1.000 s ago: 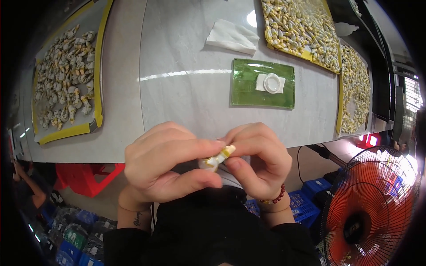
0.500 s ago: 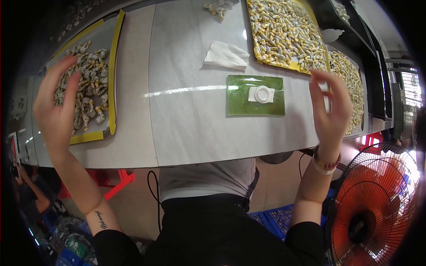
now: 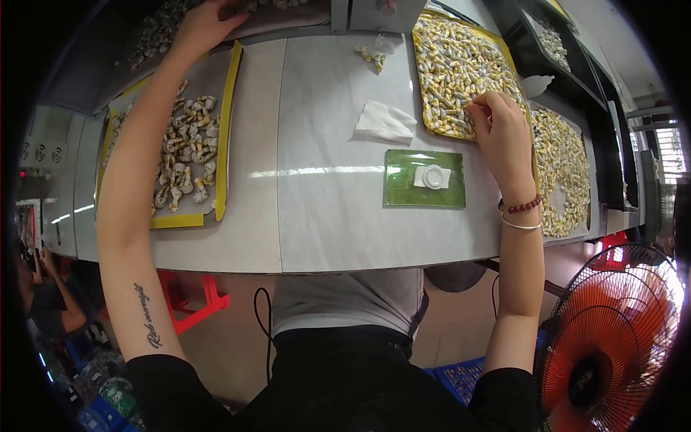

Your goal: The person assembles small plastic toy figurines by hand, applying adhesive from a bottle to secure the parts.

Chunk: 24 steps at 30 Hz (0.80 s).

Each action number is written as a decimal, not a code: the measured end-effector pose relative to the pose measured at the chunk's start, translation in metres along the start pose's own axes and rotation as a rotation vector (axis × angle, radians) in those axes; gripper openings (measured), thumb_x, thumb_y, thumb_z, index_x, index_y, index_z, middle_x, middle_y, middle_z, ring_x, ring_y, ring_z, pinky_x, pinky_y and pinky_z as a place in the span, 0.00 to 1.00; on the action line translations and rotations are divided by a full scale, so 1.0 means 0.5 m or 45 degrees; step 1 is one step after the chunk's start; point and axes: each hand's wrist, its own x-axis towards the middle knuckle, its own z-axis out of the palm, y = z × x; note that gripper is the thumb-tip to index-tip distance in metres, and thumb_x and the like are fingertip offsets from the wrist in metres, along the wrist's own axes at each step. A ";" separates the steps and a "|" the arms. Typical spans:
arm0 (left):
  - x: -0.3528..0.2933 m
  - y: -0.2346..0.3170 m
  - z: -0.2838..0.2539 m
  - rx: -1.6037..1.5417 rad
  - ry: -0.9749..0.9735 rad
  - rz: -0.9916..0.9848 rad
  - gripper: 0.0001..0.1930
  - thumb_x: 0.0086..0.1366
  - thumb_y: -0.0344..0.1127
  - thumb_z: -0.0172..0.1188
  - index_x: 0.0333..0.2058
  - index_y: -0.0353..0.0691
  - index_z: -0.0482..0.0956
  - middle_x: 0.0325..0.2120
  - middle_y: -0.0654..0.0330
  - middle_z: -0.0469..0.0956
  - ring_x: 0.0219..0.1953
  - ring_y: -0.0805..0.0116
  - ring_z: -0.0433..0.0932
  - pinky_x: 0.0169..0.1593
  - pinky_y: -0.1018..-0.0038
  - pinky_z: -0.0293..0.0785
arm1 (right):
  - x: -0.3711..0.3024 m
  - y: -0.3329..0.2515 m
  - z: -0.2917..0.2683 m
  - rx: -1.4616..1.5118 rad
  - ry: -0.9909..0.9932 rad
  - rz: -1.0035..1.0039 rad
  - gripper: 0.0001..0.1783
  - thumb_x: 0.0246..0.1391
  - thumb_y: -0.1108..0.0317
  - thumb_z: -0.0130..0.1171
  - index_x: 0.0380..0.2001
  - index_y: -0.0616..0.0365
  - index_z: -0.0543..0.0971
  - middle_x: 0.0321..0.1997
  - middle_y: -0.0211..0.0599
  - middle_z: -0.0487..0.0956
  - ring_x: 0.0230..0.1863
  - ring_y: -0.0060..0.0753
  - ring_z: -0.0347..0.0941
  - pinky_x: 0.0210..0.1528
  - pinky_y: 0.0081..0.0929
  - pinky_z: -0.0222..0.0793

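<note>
My left hand (image 3: 206, 27) reaches up to a dark shelf at the far left, fingers curled near small pale pieces. What they hold, if anything, is too hidden to name. Over the near right corner of a yellow-edged tray (image 3: 430, 119), my right hand (image 3: 502, 126) has thumb and fingertips pinched together. That tray is covered with small white-and-yellow pieces (image 3: 461, 68). Left of and nearer than this hand lies a green glossy pad (image 3: 403, 194), bearing a small round white dish (image 3: 432, 177) on a white square. A folded white cloth (image 3: 386, 123) lies just beyond the pad.
Under my left forearm stands another yellow-edged tray (image 3: 227, 137) with larger grey-white pieces (image 3: 191, 140). A few loose pieces (image 3: 373, 57) lie farther back. Another piece-filled tray (image 3: 561, 173) is at the right. An orange fan (image 3: 604, 345) stands at the near right, a red stool (image 3: 194, 302) below the table.
My left hand has moved from above the left tray up to the far shelf. My right hand has moved forward and left onto the piece-filled tray, its fingers closing into a pinch.
</note>
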 end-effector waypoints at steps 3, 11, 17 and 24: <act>0.030 -0.002 0.033 0.131 0.036 -0.001 0.18 0.55 0.40 0.56 0.41 0.33 0.73 0.36 0.49 0.76 0.39 0.55 0.76 0.42 0.66 0.72 | -0.003 -0.003 -0.011 0.100 0.017 0.100 0.07 0.49 0.68 0.55 0.26 0.60 0.74 0.26 0.40 0.76 0.29 0.43 0.71 0.30 0.33 0.66; 0.064 -0.048 0.055 -0.119 0.196 0.091 0.14 0.58 0.36 0.53 0.39 0.34 0.71 0.30 0.54 0.75 0.32 0.61 0.75 0.37 0.69 0.71 | -0.035 -0.031 -0.046 0.858 0.234 0.101 0.05 0.50 0.77 0.54 0.32 0.61 0.76 0.25 0.31 0.77 0.28 0.17 0.74 0.26 0.14 0.66; -0.211 0.030 -0.043 -1.417 -0.525 0.126 0.16 0.61 0.34 0.51 0.45 0.33 0.71 0.34 0.58 0.76 0.34 0.78 0.75 0.39 0.78 0.71 | -0.179 -0.079 -0.106 1.310 -0.059 0.346 0.11 0.51 0.82 0.48 0.40 0.69 0.69 0.28 0.36 0.76 0.30 0.20 0.74 0.27 0.11 0.65; -0.464 0.143 0.025 -2.188 -0.861 -0.459 0.11 0.56 0.29 0.55 0.37 0.29 0.73 0.32 0.51 0.75 0.29 0.75 0.74 0.34 0.79 0.75 | -0.207 -0.107 -0.085 1.336 -0.093 0.370 0.09 0.46 0.86 0.48 0.33 0.69 0.73 0.28 0.36 0.75 0.28 0.21 0.72 0.31 0.13 0.66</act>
